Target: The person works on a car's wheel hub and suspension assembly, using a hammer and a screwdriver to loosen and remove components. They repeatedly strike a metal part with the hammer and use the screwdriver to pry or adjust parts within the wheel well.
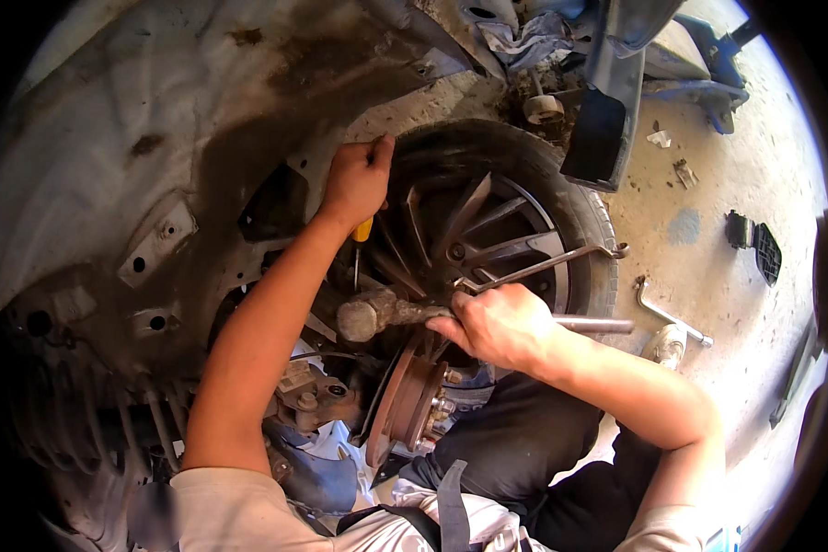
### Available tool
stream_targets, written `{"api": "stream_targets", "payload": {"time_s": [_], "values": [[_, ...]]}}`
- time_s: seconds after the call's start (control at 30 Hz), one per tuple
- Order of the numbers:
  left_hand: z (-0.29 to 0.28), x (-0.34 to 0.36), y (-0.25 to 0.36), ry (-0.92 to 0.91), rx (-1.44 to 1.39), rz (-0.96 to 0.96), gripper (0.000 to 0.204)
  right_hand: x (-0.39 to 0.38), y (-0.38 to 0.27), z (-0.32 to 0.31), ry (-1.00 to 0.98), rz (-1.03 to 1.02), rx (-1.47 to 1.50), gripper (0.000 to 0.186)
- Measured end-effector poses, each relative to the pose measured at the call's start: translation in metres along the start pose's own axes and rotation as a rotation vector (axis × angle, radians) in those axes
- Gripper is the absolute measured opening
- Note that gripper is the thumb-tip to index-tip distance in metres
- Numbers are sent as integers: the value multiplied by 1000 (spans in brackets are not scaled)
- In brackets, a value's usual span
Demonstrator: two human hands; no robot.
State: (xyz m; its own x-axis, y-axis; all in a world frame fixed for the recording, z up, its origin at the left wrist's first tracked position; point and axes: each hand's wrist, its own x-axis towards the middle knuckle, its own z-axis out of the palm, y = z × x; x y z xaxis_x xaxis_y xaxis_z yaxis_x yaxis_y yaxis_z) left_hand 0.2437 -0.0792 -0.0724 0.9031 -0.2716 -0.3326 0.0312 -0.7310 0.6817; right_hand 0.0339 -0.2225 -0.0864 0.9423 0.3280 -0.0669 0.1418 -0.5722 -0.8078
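Observation:
My left hand (354, 184) is raised at the upper middle, its fingers closed round a screwdriver (363, 230) with a yellow handle. The metal shaft points down, and its tip is hard to make out among the dark parts. To the right and lower, my right hand (501, 327) grips a hammer (377, 315). The hammer's worn head lies to the left, below the screwdriver, while its handle sticks out to the right of my fist. Under both hands is a hub with a rusty brake disc (397, 405) and wheel studs.
A wheel with a tyre (591, 221) lies beyond my right hand, a spanner (561, 264) across its spokes. An angled wrench (667, 313) and a black plastic piece (754, 244) rest on the floor. The bare wheel arch (156, 120) and a coil spring (92, 405) border the left.

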Motion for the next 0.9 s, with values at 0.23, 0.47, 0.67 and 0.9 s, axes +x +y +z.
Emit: {"api": "stream_targets", "payload": {"time_s": [0.23,0.47,0.67,0.9], "values": [[-1,1,-2,-2,30,34,50,-1,-6,-14,35,6,18,51],[2,1,5,-3,23,11,50,-5,8,8,12,1,-28,52],[0,-1,0,-2,-1,-1,51,-13,25,-10,-3,209,42,54],[3,4,-3,24,83,8,51,-25,49,-20,9,369,116,54]]}}
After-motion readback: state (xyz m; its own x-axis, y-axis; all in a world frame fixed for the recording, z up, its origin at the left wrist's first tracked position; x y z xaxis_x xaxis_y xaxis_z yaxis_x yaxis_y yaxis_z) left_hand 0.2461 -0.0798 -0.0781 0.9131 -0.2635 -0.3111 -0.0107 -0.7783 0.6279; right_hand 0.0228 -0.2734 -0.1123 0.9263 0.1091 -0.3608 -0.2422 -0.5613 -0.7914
